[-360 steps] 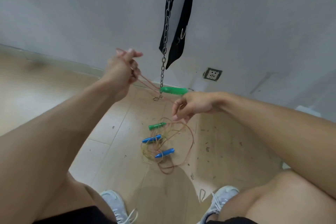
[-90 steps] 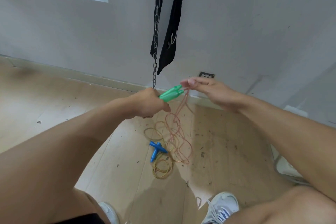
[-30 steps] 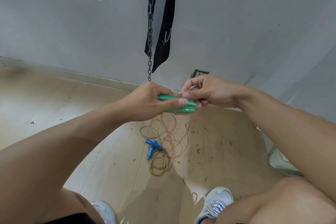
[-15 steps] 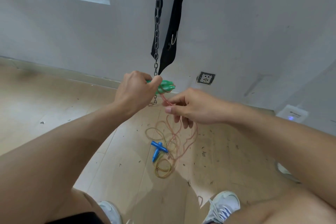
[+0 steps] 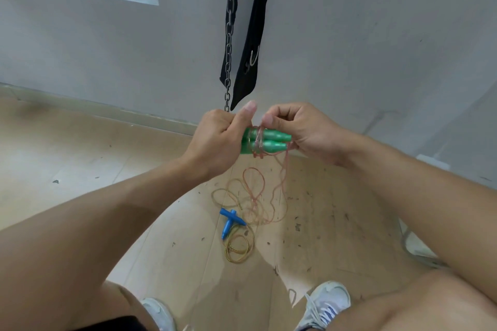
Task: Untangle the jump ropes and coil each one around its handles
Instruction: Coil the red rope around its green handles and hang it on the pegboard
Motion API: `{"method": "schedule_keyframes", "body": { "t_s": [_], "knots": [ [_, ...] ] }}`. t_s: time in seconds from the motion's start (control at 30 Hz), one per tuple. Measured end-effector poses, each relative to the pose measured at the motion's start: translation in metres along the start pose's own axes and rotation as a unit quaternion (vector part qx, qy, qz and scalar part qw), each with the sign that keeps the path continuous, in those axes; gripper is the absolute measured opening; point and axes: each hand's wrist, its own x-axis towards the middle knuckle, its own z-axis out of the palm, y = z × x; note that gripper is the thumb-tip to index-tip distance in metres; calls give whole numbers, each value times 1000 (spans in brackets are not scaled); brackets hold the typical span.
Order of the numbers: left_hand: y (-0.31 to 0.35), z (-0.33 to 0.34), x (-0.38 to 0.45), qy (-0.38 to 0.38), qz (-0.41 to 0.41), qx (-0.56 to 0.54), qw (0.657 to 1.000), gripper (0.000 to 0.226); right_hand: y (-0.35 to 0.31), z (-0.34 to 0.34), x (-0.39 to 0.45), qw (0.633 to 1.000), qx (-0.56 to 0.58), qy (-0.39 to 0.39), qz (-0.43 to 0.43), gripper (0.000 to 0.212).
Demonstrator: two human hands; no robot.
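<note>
Left hand [image 5: 217, 140] gripping two green handles [image 5: 266, 141] side by side, right hand [image 5: 298, 129] pinching pink rope [image 5: 258, 142] looped around them, blue handles [image 5: 228, 222] and yellow rope [image 5: 238, 247] lying on the wooden floor [image 5: 80, 158] below

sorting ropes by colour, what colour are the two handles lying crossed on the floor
Blue: the crossed plastic handles on the wooden floor, seen best in the head view.

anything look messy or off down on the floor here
Yes. The blue handles lie crossed on the floor, their yellow rope in a loose heap overlapping the pink rope; dark debris specks litter the boards.
</note>
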Motion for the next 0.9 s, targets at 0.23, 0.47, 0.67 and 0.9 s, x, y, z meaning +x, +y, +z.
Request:
{"method": "schedule_keyframes", "body": {
  "t_s": [0.23, 0.47, 0.67, 0.9],
  "knots": [
    [-15, 0, 12, 117, -67, -8, 991, 71, 26, 21, 7, 997, 60, -5, 54, 35],
    [-43, -6, 24, 104, -85, 231, 964, 69, 14, 57, -2, 966, -249, -51, 56, 30],
    [-37, -3, 20, 31, 22, 297, 954, 66, 0, 27, 0, 942, -334, 42, -9, 35],
    [-15, 1, 12, -47, 87, 167, 981, 70, 6, 2, -1, 986, -158, 43, -37, 49]
  ]
}}
